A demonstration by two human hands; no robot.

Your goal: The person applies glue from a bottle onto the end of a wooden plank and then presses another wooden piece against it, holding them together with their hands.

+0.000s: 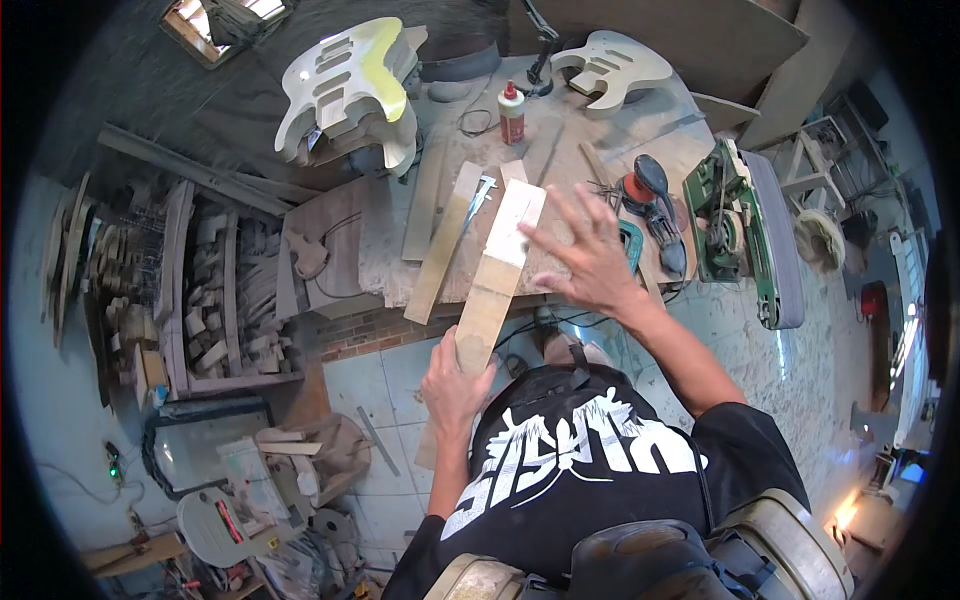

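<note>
My left hand grips the near end of a long, flat wooden board, which slants away from me over the bench's front edge. The board's far part is a bright white section; whether that is a coating or a sheet cannot be told. My right hand is spread beside this section, fingers apart and slightly blurred. One fingertip overlaps its right edge, and contact there is unclear. Just left of the board, a second wooden strip lies on the bench with a caliper by its far end.
On the dusty workbench are a red-capped bottle, guitar bodies and an orbital sander. A green belt sander stands at the right. Wood offcuts fill a rack at left. A respirator hangs below my view.
</note>
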